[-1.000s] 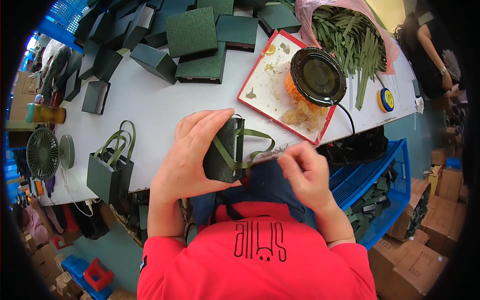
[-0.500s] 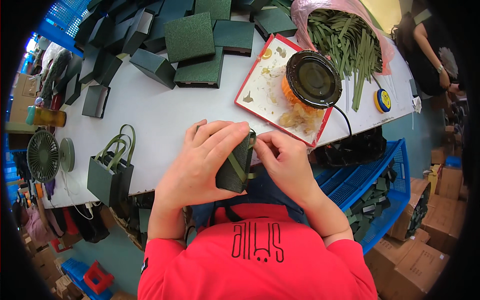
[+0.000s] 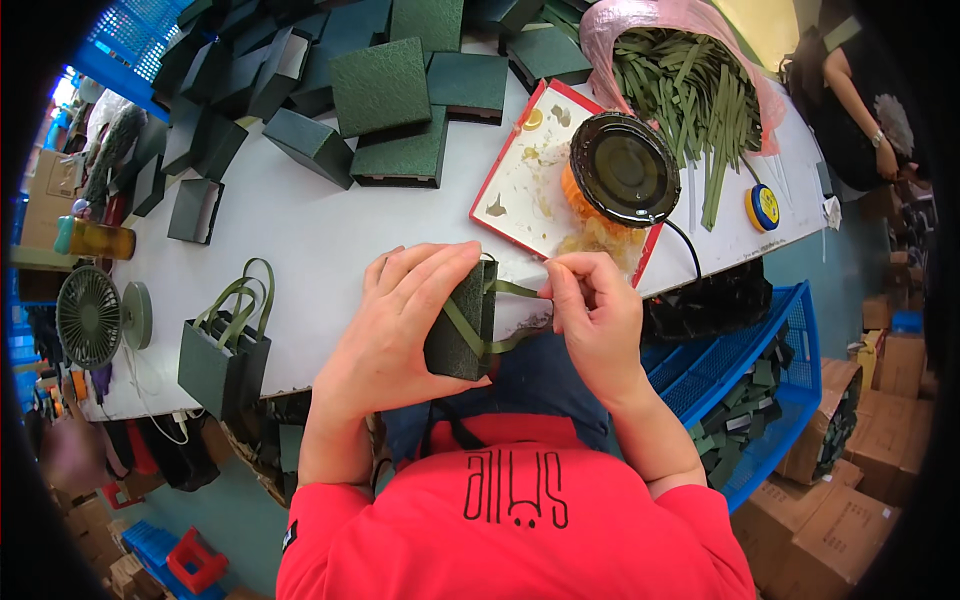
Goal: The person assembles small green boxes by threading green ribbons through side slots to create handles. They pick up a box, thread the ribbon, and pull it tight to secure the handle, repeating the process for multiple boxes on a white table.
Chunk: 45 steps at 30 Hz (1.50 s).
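Note:
My left hand (image 3: pixel 390 325) is wrapped round a dark green box (image 3: pixel 470 345), held up over the near edge of the table. A flat olive-green ribbon (image 3: pixel 516 289) runs across the box and loops out from its right side. Its loop reaches my right hand (image 3: pixel 598 315), whose thumb and fingertips pinch the ribbon a little away from the box. To the left, a dark green box with standing ribbon handles (image 3: pixel 226 355) rests at the table edge. Ahead and right, a round black-rimmed pot (image 3: pixel 625 165) sits on a red-edged white tray (image 3: pixel 497 212).
Many green boxes (image 3: pixel 380 85) are piled at the far left. A pink bag (image 3: pixel 607 25) spills cut green ribbons (image 3: pixel 690 90). A tape measure (image 3: pixel 762 207) lies at right, a fan (image 3: pixel 90 313) at left. A blue crate (image 3: pixel 795 350) stands beside the table; a person (image 3: pixel 850 100) is beyond.
My right hand has moved right, away from the box, drawing the ribbon out into a wider loop. My left hand still holds the box, now turned slightly.

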Available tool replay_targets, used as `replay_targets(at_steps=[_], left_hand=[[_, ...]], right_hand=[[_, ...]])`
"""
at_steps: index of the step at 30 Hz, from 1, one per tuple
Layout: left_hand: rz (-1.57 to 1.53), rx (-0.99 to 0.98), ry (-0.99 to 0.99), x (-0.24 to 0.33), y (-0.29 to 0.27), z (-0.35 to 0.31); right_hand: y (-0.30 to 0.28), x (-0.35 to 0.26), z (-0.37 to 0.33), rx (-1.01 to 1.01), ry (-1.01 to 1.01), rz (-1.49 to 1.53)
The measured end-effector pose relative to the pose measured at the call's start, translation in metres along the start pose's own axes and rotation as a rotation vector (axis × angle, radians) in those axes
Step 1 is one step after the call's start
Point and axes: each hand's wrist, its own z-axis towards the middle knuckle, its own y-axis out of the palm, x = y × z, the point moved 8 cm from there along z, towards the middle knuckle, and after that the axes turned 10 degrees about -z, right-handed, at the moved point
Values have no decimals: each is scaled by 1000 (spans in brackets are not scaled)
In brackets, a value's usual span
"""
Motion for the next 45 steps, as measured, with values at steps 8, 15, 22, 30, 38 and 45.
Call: replay_targets(at_steps=[8, 15, 22, 30, 38, 45], left_hand=[[-3, -9, 48, 4, 1, -1], [83, -93, 42, 8, 12, 1], [38, -70, 37, 3, 11, 1], [44, -70, 29, 2, 10, 1], [155, -76, 44, 6, 17, 4], [100, 7, 3, -1, 7, 2]], right_hand=[[10, -10, 2, -81, -59, -94], [25, -12, 6, -210, -20, -193], [22, -2, 5, -195, 78, -76], [25, -5, 5, -195, 3, -105], [32, -3, 7, -168, -99, -198], [13, -6, 9, 89, -181, -277]])
